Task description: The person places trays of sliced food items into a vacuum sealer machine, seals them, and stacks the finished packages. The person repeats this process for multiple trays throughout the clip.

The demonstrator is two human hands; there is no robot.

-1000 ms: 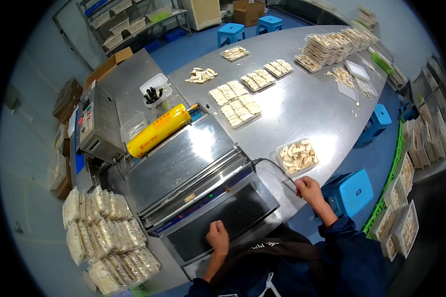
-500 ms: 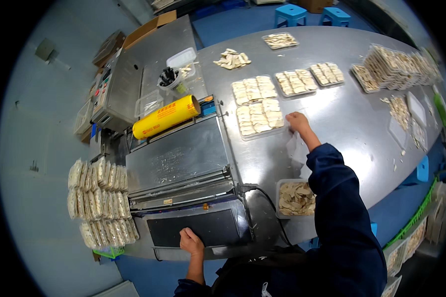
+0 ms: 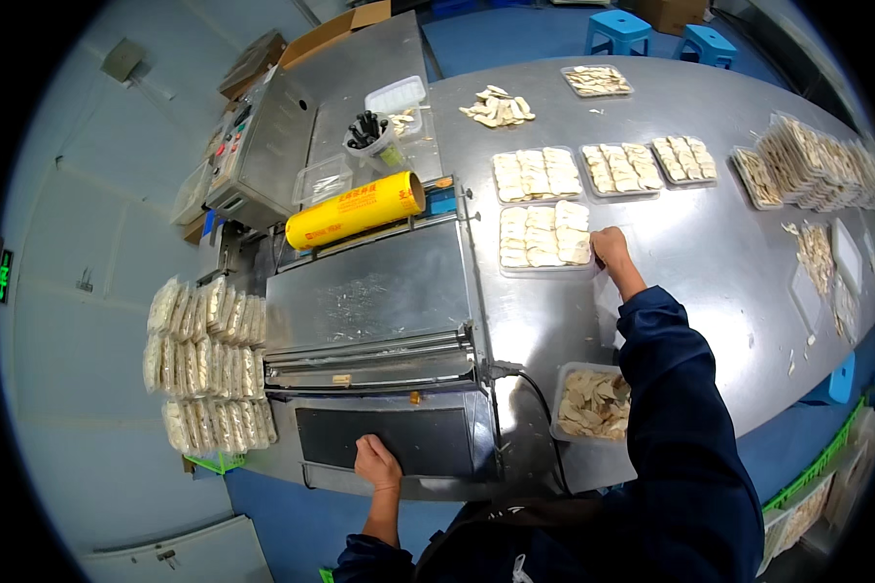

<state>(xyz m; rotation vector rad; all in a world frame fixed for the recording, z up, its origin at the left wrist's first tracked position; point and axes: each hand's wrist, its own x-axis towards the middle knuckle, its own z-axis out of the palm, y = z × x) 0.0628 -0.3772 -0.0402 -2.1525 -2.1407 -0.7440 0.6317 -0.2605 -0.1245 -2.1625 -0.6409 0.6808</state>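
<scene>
My right hand (image 3: 610,243) is closed on the right edge of a clear tray of pale sliced pieces (image 3: 544,236), the nearest of the tray group. My left hand (image 3: 376,459) is closed in a fist on the black pad (image 3: 329,432) at the front of the steel wrapping machine (image 3: 365,296); whether it holds anything is hidden. A yellow film roll (image 3: 350,209) lies across the machine's back. Beside my right sleeve sits a tub of browner slices (image 3: 583,413).
Wrapped packs (image 3: 204,360) stand stacked left of the machine. A steel control box (image 3: 262,146) and a tub of black-handled tools (image 3: 369,136) are behind it. Stacked trays (image 3: 807,165) and loose slices (image 3: 812,262) lie right. Blue stools (image 3: 615,34) stand beyond the table (image 3: 710,311).
My right hand has reached forward from near the table's front edge to the tray and closed on its edge. My left fist stays on the pad. The view has turned.
</scene>
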